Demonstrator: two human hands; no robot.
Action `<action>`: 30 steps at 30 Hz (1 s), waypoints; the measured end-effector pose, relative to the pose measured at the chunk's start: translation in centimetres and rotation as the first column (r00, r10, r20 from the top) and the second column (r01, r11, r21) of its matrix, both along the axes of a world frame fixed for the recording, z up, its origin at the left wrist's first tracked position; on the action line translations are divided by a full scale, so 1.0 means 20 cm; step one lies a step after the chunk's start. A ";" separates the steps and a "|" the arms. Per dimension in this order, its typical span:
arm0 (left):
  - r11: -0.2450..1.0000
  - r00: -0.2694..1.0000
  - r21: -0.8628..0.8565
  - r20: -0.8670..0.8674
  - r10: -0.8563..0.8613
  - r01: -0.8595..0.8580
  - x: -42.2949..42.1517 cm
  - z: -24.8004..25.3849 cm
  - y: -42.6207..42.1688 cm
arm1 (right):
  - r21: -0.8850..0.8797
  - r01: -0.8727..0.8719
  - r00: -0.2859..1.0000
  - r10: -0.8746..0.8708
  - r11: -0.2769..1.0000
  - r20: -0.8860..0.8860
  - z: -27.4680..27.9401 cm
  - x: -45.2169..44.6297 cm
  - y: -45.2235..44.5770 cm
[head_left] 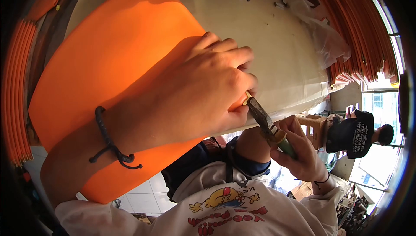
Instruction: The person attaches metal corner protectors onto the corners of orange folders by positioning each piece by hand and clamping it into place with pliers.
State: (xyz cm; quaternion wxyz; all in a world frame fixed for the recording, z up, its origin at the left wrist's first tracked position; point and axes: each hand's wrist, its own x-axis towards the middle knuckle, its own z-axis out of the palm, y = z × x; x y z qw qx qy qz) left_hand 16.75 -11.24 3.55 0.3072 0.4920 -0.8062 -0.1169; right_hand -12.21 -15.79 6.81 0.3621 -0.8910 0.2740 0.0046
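Note:
My left hand (221, 80) lies across a large orange panel (108, 62), its fingers curled over the panel's right edge. The thumb and index finger close around a small corner of it, where a yellowish bit shows. In my right hand (299, 153) is a hand tool (260, 115) with a dark metal head and a green handle. The tool's tip touches or nearly touches the spot between my left thumb and index finger. Its exact kind is hard to make out, and my left fingertips are partly hidden.
Beneath the panel is a pale worktable (277, 71). Stacked orange panels stand at the right (355, 27) and left (19, 93). Clear plastic film (325, 40) lies at the table's right side. A person in a dark shirt (355, 134) is in the background, near a tan crate (313, 127).

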 end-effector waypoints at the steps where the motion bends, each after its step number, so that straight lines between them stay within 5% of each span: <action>1: 1.000 1.000 0.004 0.005 0.001 -0.001 0.00 0.00 0.00 | 0.078 0.033 0.999 -0.031 0.996 -0.030 0.02 0.00 0.00; 3: 1.000 1.000 0.001 0.008 0.001 -0.001 0.00 0.00 0.00 | 0.228 0.103 0.992 -0.082 0.968 -0.097 0.05 0.01 0.01; 15: 0.999 1.000 0.031 0.029 -0.011 0.010 0.01 0.00 0.00 | -0.063 0.127 0.985 -0.134 0.990 -0.110 0.07 0.07 0.07; 20: 1.000 1.000 0.000 0.012 -0.018 0.018 0.01 0.00 0.00 | -0.140 0.025 0.992 -0.007 0.990 0.130 0.01 0.08 0.04; 22: 1.000 1.000 -0.001 0.003 -0.022 0.022 0.00 0.00 0.00 | -0.066 0.029 0.998 -0.024 0.997 0.062 0.03 0.08 0.04; 24: 1.000 1.000 0.002 0.008 -0.022 0.022 0.01 0.00 0.00 | 0.148 0.127 0.977 -0.098 0.981 -0.188 0.11 0.09 0.05; 30: 1.000 1.000 -0.025 0.013 -0.017 0.017 0.01 -0.01 0.00 | 0.165 0.055 0.998 -0.058 0.985 0.018 0.03 0.06 0.04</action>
